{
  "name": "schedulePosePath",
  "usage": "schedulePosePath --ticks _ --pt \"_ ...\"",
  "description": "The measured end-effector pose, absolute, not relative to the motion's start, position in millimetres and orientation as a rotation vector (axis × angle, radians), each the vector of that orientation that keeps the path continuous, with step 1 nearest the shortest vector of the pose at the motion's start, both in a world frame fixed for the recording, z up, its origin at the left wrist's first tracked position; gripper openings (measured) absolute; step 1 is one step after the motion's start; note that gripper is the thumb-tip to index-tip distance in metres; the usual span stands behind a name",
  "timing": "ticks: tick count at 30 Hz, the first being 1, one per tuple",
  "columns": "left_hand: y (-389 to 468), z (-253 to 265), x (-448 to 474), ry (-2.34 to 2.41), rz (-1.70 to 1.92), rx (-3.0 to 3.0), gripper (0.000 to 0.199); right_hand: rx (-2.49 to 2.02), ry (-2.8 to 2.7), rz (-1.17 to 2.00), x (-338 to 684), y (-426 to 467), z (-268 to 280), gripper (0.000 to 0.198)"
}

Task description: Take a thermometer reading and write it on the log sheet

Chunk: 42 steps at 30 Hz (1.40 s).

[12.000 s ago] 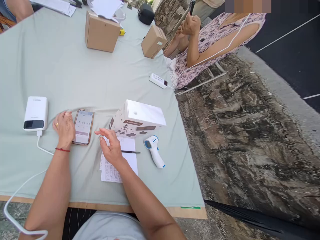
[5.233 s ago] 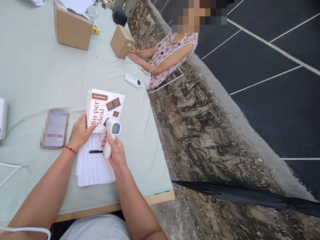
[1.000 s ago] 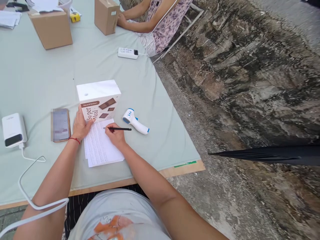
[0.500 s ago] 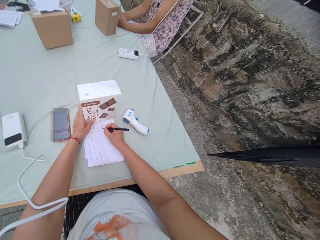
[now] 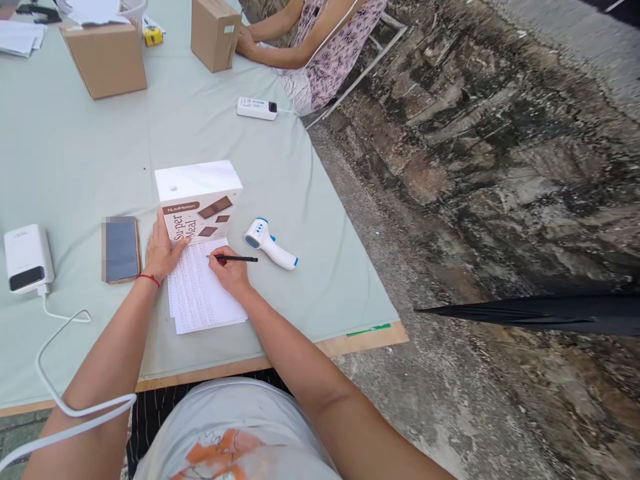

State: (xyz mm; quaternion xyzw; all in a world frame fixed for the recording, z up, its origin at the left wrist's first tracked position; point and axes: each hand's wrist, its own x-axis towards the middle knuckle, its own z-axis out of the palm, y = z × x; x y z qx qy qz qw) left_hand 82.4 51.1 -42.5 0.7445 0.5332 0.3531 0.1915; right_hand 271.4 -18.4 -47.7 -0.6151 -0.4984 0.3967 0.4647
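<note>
The right hand [image 5: 229,272] is closing its fingers around a black pen [image 5: 235,259], the tip resting on the upper part of a printed sheet of paper [image 5: 200,297] lying left of centre in the frame. The left hand [image 5: 163,252] is lying flat and open, holding nothing, its palm pressing on the sheet's upper left corner and its fingertips touching the lower edge of a white Su-per Meal box [image 5: 199,199]. The box is standing just above the paper. An infrared thermometer [image 5: 270,243] is lying on the pale green tablecloth [image 5: 90,160] just right of the pen. A phone [image 5: 121,249] is sitting just left of the left hand, and a white power bank [image 5: 26,257] is lying near the left edge with a white cable [image 5: 55,390] trailing down. In the upper part of the frame, two cardboard boxes [image 5: 107,59] are standing, and another person's hand [image 5: 245,41] is touching the smaller one.
</note>
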Motion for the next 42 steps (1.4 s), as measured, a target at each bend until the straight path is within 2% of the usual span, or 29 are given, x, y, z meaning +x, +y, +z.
schedulePosePath --ticks 42 --pt "51.2 -41.3 82.0 1.497 0.996 2.071 0.088 -1.548 -1.110 0.966 271.3 -18.0 -45.6 0.008"
